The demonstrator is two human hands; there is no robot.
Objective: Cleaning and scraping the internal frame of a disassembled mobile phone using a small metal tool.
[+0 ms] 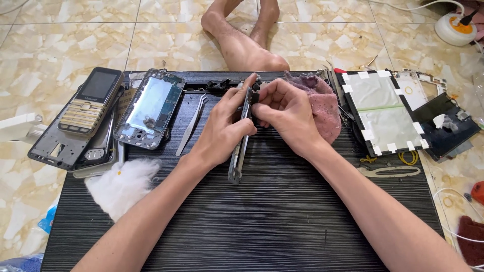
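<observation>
Left hand closed around edge-on phone frame, right hand pinching its top end; frame above dark worktop, right of tweezers, left of pink cloth.

both hands gripping phone frame edgewise

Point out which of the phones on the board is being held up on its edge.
The phone frame in the middle, pinched between the left hand and right hand. The opened phone and the keypad phone to the left lie flat, untouched.
</observation>
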